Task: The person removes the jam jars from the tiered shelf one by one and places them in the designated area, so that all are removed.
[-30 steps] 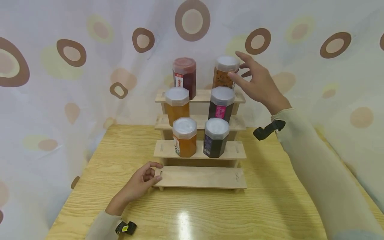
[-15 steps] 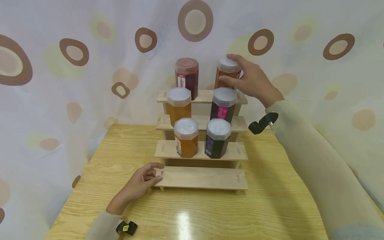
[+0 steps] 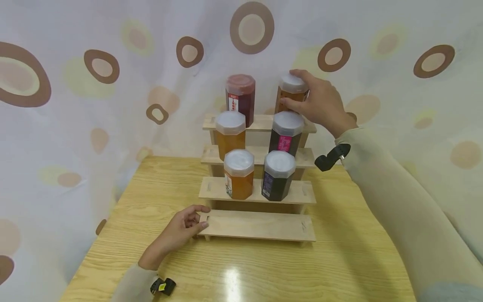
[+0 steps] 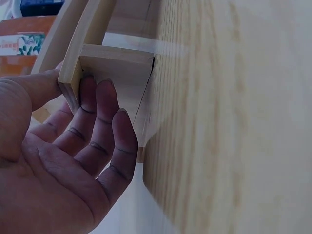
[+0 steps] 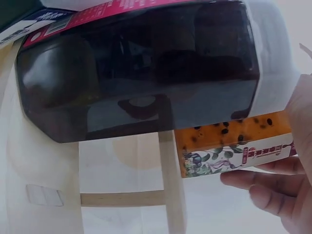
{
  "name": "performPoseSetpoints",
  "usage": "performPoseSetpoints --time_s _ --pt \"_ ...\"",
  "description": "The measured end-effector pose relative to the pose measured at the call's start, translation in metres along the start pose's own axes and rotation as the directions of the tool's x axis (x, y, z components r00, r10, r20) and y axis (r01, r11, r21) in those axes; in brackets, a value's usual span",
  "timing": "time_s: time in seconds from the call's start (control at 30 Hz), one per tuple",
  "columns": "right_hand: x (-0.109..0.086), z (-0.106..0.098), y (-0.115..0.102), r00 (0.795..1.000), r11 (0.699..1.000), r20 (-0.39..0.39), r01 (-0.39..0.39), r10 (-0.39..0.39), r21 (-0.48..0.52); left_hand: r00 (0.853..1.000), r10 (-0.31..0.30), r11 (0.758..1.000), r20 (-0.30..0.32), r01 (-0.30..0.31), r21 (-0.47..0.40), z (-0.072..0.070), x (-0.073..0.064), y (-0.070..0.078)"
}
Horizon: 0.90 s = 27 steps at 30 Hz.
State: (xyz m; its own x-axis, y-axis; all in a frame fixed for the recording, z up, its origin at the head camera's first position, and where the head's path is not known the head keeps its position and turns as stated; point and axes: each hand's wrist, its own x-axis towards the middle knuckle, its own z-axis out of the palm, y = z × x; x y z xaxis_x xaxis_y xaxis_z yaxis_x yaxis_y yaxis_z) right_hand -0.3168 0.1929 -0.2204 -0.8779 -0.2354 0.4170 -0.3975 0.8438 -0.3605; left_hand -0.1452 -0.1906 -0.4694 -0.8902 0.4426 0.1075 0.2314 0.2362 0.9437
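Observation:
My right hand (image 3: 320, 98) grips the upper part of an orange jar (image 3: 288, 101) with dark seeds and a clear lid, at the right of the top shelf. In the right wrist view, that seeded jar (image 5: 234, 146) shows behind a dark jar (image 5: 141, 73), fingers (image 5: 273, 185) along its labelled side. My left hand (image 3: 181, 228) holds the left end of the lowest step of a wooden tiered stand (image 3: 260, 225). In the left wrist view, the thumb lies over the board (image 4: 73, 68) and the fingertips (image 4: 90, 92) curl beneath it.
A dark red jar (image 3: 241, 100) shares the top shelf. Below stand an amber jar (image 3: 231, 140), a dark jar with a pink label (image 3: 285, 138), an orange jar (image 3: 241, 182) and another dark jar (image 3: 277, 182). The wooden table (image 3: 181, 180) meets a patterned cloth (image 3: 124, 96) behind.
My right hand has moved left from beside the seeded jar and closed around its top. The left hand stays on the lowest step. The head view has shifted slightly.

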Motion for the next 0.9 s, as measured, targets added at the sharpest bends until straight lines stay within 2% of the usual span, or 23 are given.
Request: performPoseSetpoints --time_s 0.2,0.4,0.73,0.9 --pt "-0.004 -0.003 0.006 0.997 1.0 -0.074 -0.001 0.001 -0.013 1.0 0.0 1.0 -0.01 0.0 0.008 0.002 0.002 0.002" --pt "-0.01 -0.015 0.018 0.993 1.0 -0.122 0.0 -0.001 -0.003 1.0 -0.002 1.0 -0.008 0.002 0.01 0.001 0.003 0.002" --pt "-0.031 -0.029 0.051 0.976 0.993 -0.192 -0.092 0.106 0.079 0.999 -0.048 0.999 -0.013 0.048 -0.001 0.004 -0.002 0.0" --pt "-0.043 -0.04 0.068 0.971 0.991 -0.202 -0.118 0.127 0.056 0.999 -0.036 0.999 -0.014 0.036 -0.007 0.003 -0.003 0.001"
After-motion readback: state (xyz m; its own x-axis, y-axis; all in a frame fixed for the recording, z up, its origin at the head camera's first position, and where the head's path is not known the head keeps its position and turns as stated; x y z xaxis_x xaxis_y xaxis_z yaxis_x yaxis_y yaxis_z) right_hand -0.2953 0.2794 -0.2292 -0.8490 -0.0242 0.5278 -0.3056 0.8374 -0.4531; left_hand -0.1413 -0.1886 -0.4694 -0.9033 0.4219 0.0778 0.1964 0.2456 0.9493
